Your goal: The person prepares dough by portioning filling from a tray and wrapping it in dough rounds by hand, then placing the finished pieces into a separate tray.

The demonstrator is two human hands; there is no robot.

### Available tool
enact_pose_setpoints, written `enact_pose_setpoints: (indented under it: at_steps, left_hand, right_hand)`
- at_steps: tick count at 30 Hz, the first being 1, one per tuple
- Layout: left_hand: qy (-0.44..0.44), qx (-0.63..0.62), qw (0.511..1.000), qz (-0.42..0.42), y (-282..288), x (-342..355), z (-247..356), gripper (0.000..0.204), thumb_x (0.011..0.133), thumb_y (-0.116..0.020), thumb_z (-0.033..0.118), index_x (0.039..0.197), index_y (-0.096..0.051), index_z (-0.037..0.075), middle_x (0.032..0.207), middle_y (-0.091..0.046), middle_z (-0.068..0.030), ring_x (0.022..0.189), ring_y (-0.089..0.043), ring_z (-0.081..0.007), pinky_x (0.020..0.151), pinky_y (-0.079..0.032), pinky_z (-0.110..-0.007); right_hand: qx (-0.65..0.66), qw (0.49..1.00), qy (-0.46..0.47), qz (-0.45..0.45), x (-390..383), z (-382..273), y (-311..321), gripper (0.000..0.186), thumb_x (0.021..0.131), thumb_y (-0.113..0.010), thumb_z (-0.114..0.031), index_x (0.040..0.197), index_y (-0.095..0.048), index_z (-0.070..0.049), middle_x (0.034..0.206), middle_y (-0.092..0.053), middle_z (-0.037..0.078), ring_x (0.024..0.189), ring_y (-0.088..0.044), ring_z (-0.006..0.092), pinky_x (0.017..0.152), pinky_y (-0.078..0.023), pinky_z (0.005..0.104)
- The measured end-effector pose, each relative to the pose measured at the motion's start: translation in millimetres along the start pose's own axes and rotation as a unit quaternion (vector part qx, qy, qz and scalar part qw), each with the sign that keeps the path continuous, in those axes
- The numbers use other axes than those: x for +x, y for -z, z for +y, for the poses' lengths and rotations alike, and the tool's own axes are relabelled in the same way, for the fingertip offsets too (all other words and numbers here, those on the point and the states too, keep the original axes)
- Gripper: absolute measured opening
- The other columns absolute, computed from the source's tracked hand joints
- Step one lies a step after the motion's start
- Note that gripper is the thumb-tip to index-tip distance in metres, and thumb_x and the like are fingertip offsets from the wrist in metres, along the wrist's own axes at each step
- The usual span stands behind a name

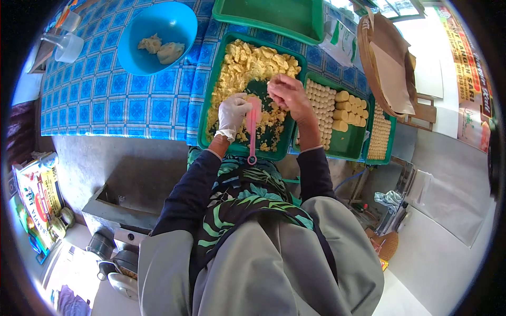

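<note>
My left hand (232, 113), in a thin white glove, is closed around the head end of a pink plastic scoop (252, 131), whose long handle ends in a ring and points back toward me. Bare and just to its right, my right hand (289, 94) has its fingers bunched together; whatever they may pinch is too small to tell. Both hands are over a green tray (204, 126) of crumbly yellow, dough-like filling (247, 58). Chunks are heaped at the far side, with loose crumbs nearer me and bare green tray showing in the middle.
Right of the tray, a second green tray (345, 145) holds rows of small pale balls (320, 105) and stacked yellow cylinders (348, 108). A third tray (387, 152) of small pieces lies beyond. At left stands a blue bowl (158, 26) with dough; a round woven tray (377, 63) leans at right.
</note>
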State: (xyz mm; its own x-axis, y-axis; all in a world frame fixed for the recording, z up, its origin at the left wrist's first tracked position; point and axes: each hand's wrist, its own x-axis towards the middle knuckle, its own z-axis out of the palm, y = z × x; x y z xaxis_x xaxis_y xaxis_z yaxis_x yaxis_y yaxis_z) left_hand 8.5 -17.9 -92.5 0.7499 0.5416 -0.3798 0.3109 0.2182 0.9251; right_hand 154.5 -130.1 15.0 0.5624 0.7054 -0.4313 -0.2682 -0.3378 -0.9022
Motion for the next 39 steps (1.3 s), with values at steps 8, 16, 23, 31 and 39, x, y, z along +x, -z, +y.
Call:
enact_pose_setpoints:
  at_steps: [8, 16, 23, 31, 39]
  left_hand:
    - [0.020, 0.042, 0.999, -0.009, -4.1, 4.8, 0.1, 0.018, 0.073, -0.071, 0.016, 0.073, -0.072, -0.003, 0.114, -0.068, -0.0152, 0.098, -0.065, -0.0197, 0.077, -0.051, -0.029]
    - [-0.032, 0.073, 0.997, 0.009, -7.7, 9.1, -6.0, 0.016, 0.073, -0.070, 0.015, 0.071, -0.072, -0.001, 0.116, -0.068, -0.0161, 0.097, -0.065, -0.0193, 0.078, -0.051, -0.028]
    - [-0.030, 0.073, 0.997, 0.010, -6.5, 9.0, -4.9, 0.015, 0.073, -0.070, 0.012, 0.070, -0.071, -0.003, 0.116, -0.067, -0.0170, 0.096, -0.066, -0.0201, 0.072, -0.052, -0.027]
    - [-0.026, 0.091, 0.995, 0.008, -7.1, 6.8, 0.1, 0.022, 0.071, -0.068, 0.019, 0.068, -0.070, -0.002, 0.115, -0.068, -0.0167, 0.100, -0.066, -0.0276, 0.082, -0.050, -0.035]
    - [-0.013, 0.087, 0.996, 0.020, -9.2, 4.2, 6.3, 0.022, 0.071, -0.067, 0.019, 0.064, -0.068, -0.003, 0.109, -0.070, -0.0170, 0.099, -0.067, -0.0276, 0.079, -0.051, -0.034]
  right_hand:
    - [0.049, 0.994, -0.063, 0.069, -13.3, 45.0, 16.8, 0.017, 0.097, -0.056, -0.013, 0.092, -0.066, 0.000, 0.070, -0.059, 0.001, 0.056, -0.052, 0.0080, 0.045, -0.036, 0.0250]
    - [0.258, 0.963, -0.055, 0.048, -34.3, 60.3, 26.0, 0.017, 0.093, -0.063, -0.012, 0.103, -0.066, 0.002, 0.076, -0.061, 0.003, 0.056, -0.052, 0.0081, 0.046, -0.037, 0.0227]
    - [0.274, 0.960, -0.039, 0.039, -36.2, 62.6, 19.0, 0.014, 0.088, -0.071, -0.013, 0.091, -0.062, -0.003, 0.073, -0.060, 0.003, 0.056, -0.053, 0.0097, 0.047, -0.039, 0.0231]
    - [0.315, 0.948, -0.051, 0.003, -29.8, 63.4, 18.3, 0.016, 0.093, -0.065, -0.017, 0.097, -0.063, -0.002, 0.078, -0.061, 0.004, 0.060, -0.055, 0.0099, 0.049, -0.040, 0.0254]
    - [0.311, 0.948, -0.062, 0.014, -28.8, 62.2, 17.3, 0.029, 0.094, -0.063, -0.022, 0.111, -0.066, 0.002, 0.078, -0.061, 0.002, 0.062, -0.053, 0.0113, 0.049, -0.039, 0.0267]
